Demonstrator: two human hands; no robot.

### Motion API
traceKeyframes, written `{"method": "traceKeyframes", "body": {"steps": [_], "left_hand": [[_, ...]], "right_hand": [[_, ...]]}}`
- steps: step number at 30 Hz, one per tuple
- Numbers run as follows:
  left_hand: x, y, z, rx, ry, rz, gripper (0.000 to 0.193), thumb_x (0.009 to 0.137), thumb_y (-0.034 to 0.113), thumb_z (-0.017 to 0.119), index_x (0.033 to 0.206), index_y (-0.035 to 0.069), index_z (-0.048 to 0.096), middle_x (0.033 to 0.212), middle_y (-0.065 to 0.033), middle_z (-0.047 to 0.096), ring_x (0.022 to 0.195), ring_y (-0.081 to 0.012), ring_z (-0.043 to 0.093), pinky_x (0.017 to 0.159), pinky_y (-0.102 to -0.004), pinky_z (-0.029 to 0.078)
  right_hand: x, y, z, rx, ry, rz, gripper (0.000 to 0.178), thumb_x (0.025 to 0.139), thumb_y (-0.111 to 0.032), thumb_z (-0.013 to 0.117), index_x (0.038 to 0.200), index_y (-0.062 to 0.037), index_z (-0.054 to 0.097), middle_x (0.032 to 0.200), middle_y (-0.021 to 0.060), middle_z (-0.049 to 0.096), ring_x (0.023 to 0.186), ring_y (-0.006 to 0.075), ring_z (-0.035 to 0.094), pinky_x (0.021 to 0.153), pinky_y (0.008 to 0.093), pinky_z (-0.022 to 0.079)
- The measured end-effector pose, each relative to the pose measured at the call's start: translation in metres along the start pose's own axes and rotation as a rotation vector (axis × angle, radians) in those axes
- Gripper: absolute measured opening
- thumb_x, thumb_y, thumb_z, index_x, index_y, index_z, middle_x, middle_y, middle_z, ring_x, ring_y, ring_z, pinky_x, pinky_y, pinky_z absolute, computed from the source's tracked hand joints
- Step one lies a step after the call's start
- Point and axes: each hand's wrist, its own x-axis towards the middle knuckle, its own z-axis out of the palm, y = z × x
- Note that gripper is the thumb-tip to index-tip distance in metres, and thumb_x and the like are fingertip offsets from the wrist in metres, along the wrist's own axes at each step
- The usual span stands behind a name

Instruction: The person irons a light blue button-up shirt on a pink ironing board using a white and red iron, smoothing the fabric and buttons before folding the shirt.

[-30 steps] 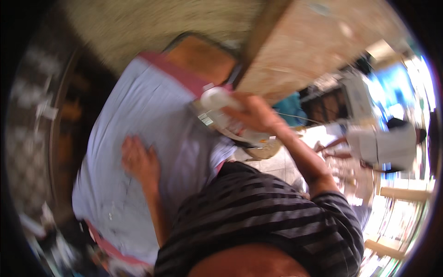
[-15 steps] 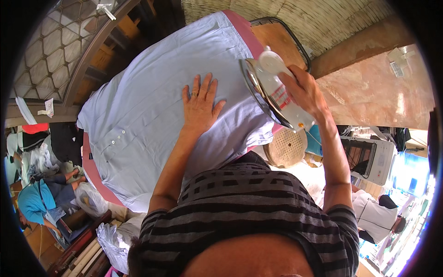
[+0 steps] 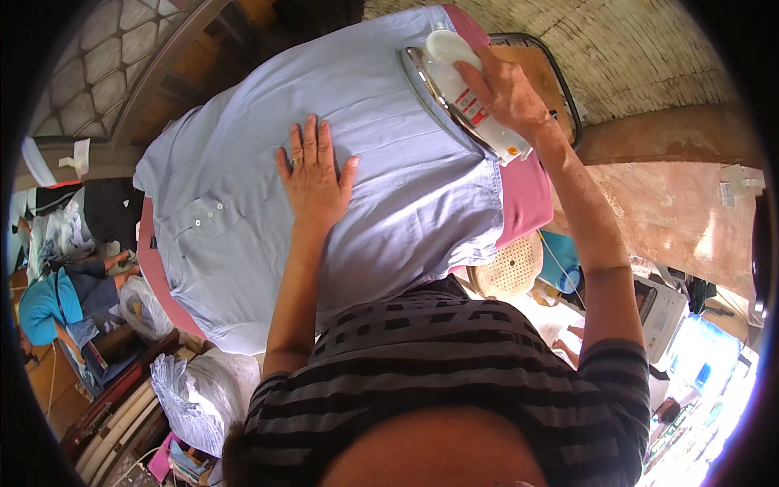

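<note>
A light blue garment with small white buttons [image 3: 209, 216] lies spread over a pinkish-red padded ironing surface [image 3: 526, 195]. My left hand [image 3: 315, 183] rests flat on the cloth near its middle, fingers spread, with a ring on one finger. At the far right of the cloth, my right hand [image 3: 507, 89] grips the handle of a white clothes iron [image 3: 454, 77] with a shiny metal base. The iron's base lies along the cloth, and its underside is hidden. Creases run through the cloth between my left hand and its right edge.
A perforated round stool seat [image 3: 507, 268] stands below the board's right side. Plastic bags [image 3: 191, 398] lie at the lower left, near a person in a blue top [image 3: 49, 304]. A dark-framed brown chair back [image 3: 535, 77] is behind the iron.
My right hand has brought the iron from a raised, tilted position beyond the cloth's right side down onto the cloth, farther from me. My left hand is still flat, slightly farther left in view.
</note>
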Motion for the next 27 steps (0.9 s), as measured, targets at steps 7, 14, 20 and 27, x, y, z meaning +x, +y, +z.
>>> {"method": "traceKeyframes", "body": {"steps": [7, 14, 20, 27], "left_hand": [[-0.015, -0.013, 0.032, 0.177, 0.042, 0.061, 0.072, 0.102, 0.052, 0.041, 0.157, 0.007, 0.025, 0.163, -0.0175, 0.024, 0.149, -0.0368, 0.025, 0.116, -0.0591, 0.022], [-0.007, -0.008, 0.02, 0.258, 0.047, 0.071, 0.069, 0.104, 0.055, 0.034, 0.157, 0.01, 0.028, 0.161, -0.0107, 0.03, 0.146, -0.0338, 0.033, 0.112, -0.0577, 0.03], [-0.009, -0.019, 0.021, 0.297, 0.083, 0.098, 0.069, 0.104, 0.055, 0.034, 0.156, 0.01, 0.029, 0.16, -0.0108, 0.032, 0.145, -0.033, 0.034, 0.11, -0.0573, 0.032], [-0.005, -0.022, 0.024, 0.275, 0.044, 0.068, 0.069, 0.104, 0.055, 0.036, 0.156, 0.01, 0.028, 0.161, -0.0118, 0.03, 0.146, -0.0357, 0.033, 0.111, -0.0587, 0.03]], "right_hand": [[-0.021, -0.018, -0.007, 0.068, -0.105, 0.483, 0.047, 0.094, -0.046, 0.06, 0.122, -0.0096, 0.066, 0.091, 0.0213, 0.071, 0.084, 0.0358, 0.071, 0.076, 0.0452, 0.057], [-0.025, -0.016, 0.003, -0.02, 0.005, 0.363, 0.049, 0.09, -0.046, 0.061, 0.103, 0.0015, 0.066, 0.082, 0.0238, 0.07, 0.079, 0.0422, 0.07, 0.072, 0.0489, 0.058], [-0.022, -0.034, 0.007, 0.024, 0.075, 0.411, 0.051, 0.089, -0.044, 0.062, 0.103, 0.0048, 0.064, 0.079, 0.0236, 0.07, 0.076, 0.0422, 0.07, 0.068, 0.0489, 0.058], [-0.006, -0.029, 0.02, -0.005, 0.103, 0.403, 0.051, 0.089, -0.044, 0.061, 0.105, 0.0043, 0.065, 0.079, 0.0231, 0.07, 0.076, 0.0421, 0.07, 0.069, 0.0485, 0.058]]}}
